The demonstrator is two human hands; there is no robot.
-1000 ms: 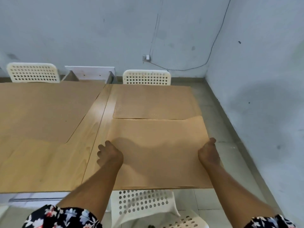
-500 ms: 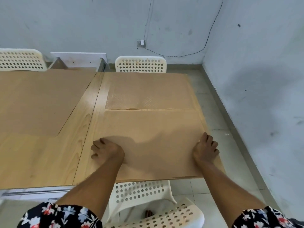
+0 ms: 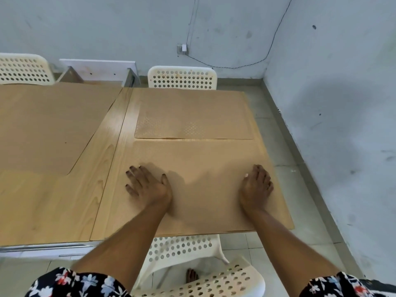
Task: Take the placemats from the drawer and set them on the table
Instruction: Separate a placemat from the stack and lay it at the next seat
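Observation:
A tan placemat (image 3: 205, 159) lies flat on the near right part of the wooden table (image 3: 64, 202). My left hand (image 3: 147, 185) lies palm down on its left part, fingers spread. Flat on the mat's right part, close to its right edge, lies my right hand (image 3: 256, 187). A second tan placemat (image 3: 192, 116) with a woven pattern lies just behind the first, their edges almost touching. A third placemat (image 3: 47, 127) covers the far left of the table.
White perforated chairs stand at the far side (image 3: 182, 78), at the far left (image 3: 23, 69) and under the near edge (image 3: 188, 251). A white drawer unit (image 3: 98, 68) stands open behind the table. A grey wall (image 3: 332, 125) runs close along the right, with tiled floor (image 3: 285, 168) between.
Both hands went from holding the near placemat's side edges to lying flat on top of it. The view has tilted down and moved closer to the table.

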